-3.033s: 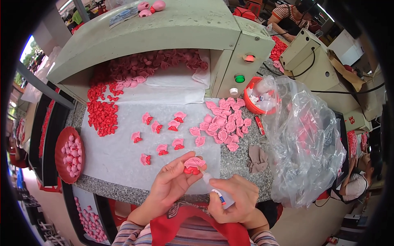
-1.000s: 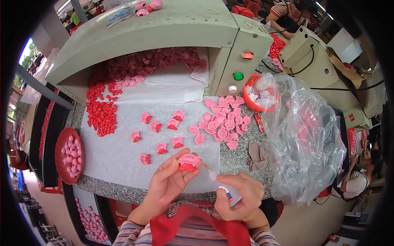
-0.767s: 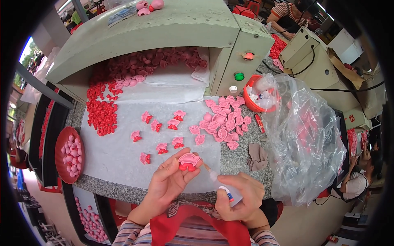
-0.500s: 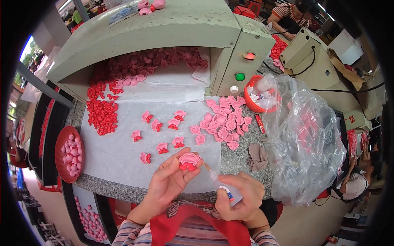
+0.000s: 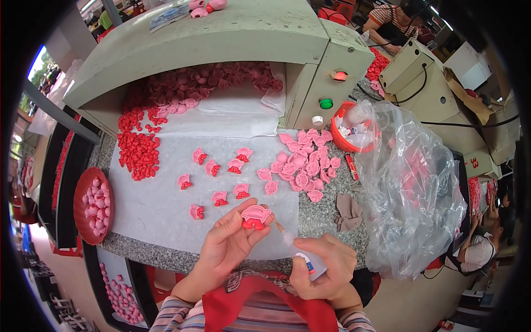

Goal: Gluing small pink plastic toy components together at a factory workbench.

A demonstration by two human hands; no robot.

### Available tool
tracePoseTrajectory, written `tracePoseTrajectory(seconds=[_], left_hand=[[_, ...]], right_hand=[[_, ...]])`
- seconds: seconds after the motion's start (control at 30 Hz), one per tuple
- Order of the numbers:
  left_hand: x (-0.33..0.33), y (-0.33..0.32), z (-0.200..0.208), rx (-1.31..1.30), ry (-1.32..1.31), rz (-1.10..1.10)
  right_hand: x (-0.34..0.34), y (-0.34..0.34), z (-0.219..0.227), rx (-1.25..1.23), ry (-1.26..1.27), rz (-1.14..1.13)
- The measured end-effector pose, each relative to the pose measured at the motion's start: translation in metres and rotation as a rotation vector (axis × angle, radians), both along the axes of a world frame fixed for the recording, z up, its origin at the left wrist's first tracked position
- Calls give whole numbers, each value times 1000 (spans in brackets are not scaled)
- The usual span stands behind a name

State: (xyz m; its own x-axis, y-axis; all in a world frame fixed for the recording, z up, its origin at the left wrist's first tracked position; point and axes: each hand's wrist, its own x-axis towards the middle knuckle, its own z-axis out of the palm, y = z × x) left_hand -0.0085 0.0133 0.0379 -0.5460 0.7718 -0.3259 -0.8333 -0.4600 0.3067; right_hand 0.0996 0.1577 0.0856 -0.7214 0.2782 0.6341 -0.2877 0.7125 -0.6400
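Pale green metal machine with an arched opening (image 5: 221, 41): heaped inside with pink and red parts; the heap's red edge could spill further if knocked.
White paper sheet (image 5: 166, 227): under the work; a snagged edge could drag everything lying on it.
Crumpled clear plastic bag (image 5: 412, 193): right of the work; a sleeve could catch it.
Pile of loose pink frilled parts (image 5: 301, 166): partly overhanging the sheet; a careless reach could scatter it.
Right hand (image 5: 329, 265): fingers wrapped round the bottle; too hard a squeeze could flood the piece.
Left hand (image 5: 229, 240): fingertips pinching the piece; slack grip could drop it, and stray liquid could smear the skin.
Translucent squeeze bottle (image 5: 317, 266): tilted, in the right hand.
Pink-and-red frilled piece (image 5: 255, 217): held above the sheet's near part; pressure could skew its halves.
Thin brownish nozzle (image 5: 280, 227): just beside the left fingertips; contact cannot be told.
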Motion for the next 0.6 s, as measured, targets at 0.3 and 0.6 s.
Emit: tracePoseTrajectory(seconds=[0.3,0.6], left_hand=[[0,0,0,3,-6,12],[0,0,0,2,1,11]], right_hand=[[-1,0,0,8,-18,-3],[-1,-2,1,25,-30,23]])
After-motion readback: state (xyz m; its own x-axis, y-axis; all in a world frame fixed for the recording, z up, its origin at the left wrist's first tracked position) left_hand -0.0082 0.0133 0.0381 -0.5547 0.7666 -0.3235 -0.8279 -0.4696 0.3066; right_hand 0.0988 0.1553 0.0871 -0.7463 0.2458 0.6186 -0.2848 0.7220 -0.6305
